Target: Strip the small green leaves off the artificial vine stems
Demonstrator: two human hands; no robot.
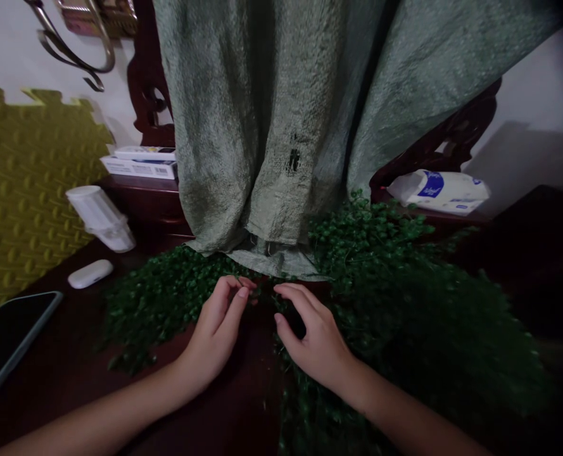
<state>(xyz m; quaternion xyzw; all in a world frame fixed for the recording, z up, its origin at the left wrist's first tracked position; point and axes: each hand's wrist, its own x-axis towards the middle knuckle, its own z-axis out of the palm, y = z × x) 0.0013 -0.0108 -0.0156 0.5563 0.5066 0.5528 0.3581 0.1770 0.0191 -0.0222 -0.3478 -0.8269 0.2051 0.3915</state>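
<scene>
The single view is looking out from the person's head, facing forward and steeply down over the dark red table (243,392), with both forearms entering from the bottom corners. It is taking in the near tabletop at close range below, while the hanging grey-green cloth (215,126) and the wall (537,114) are standing farther off at the top. Only this one camera is showing the scene, so no second view is sharing any part of it.

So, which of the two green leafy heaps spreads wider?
The right heap, nearer the blue-marked packet; the left heap is much smaller.
</scene>
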